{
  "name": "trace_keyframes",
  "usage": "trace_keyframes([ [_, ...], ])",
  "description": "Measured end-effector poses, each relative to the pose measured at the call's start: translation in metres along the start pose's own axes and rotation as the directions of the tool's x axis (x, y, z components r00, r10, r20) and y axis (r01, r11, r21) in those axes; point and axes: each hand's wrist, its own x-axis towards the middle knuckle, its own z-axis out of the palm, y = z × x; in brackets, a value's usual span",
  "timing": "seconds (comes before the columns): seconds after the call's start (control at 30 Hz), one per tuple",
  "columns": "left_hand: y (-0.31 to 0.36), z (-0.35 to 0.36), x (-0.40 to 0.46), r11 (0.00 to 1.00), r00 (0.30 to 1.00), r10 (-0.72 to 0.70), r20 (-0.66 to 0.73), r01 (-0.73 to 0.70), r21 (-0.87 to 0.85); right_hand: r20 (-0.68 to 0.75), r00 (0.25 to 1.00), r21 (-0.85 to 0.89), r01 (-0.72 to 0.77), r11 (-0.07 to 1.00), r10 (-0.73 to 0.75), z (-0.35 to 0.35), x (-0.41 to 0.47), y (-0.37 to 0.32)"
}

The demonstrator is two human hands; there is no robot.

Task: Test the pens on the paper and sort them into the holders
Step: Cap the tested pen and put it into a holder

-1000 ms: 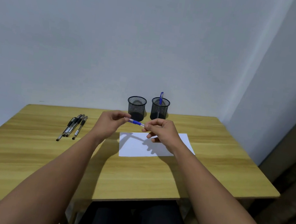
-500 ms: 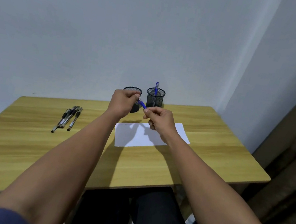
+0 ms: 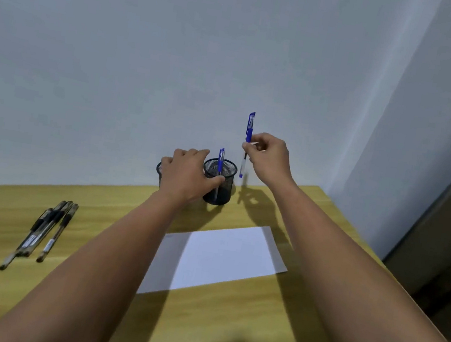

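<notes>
Our right hand (image 3: 268, 157) pinches a capped blue pen (image 3: 247, 144) upright, above and just right of the right holder (image 3: 219, 183), where another blue pen (image 3: 219, 167) stands. Our left hand (image 3: 185, 175) cups that holder's side, hiding most of the left holder (image 3: 159, 169). Nearer lie the paper (image 3: 220, 258) and, far left, black pens (image 3: 42, 231).

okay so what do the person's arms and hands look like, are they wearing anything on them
Both forearms are bare as far as the picture shows: no sleeves, gloves, watch or bracelets in view. The left hand and the right hand show no rings on the fingers that can be seen. Nothing is marked or taped on either arm. Dark clothing shows only at the picture's lower edge, by the lap.
</notes>
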Motion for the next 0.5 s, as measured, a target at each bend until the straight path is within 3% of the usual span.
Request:
trace_keyframes([
  [0.17,0.001,0.027,0.025,0.977,0.999,-0.044,-0.024,0.048,0.206,0.017,1.000,-0.081,-0.012,0.997,0.013,0.024,0.031,0.017],
  [0.4,-0.005,0.043,0.032,0.971,0.996,-0.075,-0.048,0.084,0.223,0.139,0.986,-0.300,-0.045,0.953,0.090,0.052,0.029,0.036],
  [0.5,-0.006,0.047,0.032,0.971,0.995,-0.088,-0.038,0.095,0.217,0.127,0.984,-0.349,-0.071,0.934,0.123,0.059,0.023,0.038],
])
